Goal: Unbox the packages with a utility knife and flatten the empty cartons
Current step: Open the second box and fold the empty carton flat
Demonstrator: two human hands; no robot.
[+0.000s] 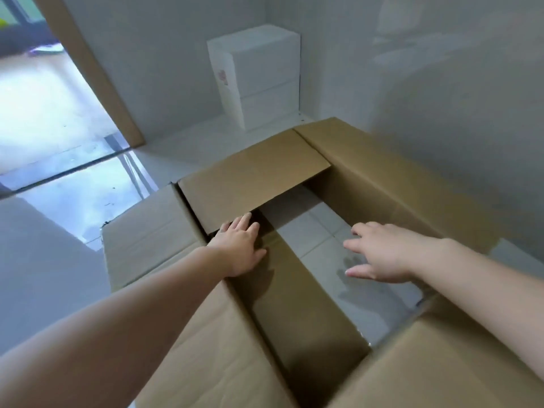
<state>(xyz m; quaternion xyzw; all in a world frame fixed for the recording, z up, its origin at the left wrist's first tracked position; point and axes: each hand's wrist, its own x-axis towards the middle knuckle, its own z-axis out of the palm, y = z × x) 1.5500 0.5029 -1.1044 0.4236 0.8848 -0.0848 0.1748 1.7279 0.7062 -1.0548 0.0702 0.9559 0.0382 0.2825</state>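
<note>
A large brown corrugated cardboard carton (pixel 368 187) stands open on the pale tiled floor (pixel 318 240), and tiles show straight through it, so it looks emptied at both ends. The person's left hand (pixel 240 248) lies flat, fingers straight, against the carton's inner left wall just under the far flap (pixel 253 175), probably to push that side outward. The right hand (pixel 379 251) hovers inside, fingers spread and relaxed, holding nothing. No utility knife is visible. A white rectangular box (pixel 259 78) stands in the corner, well apart.
</note>
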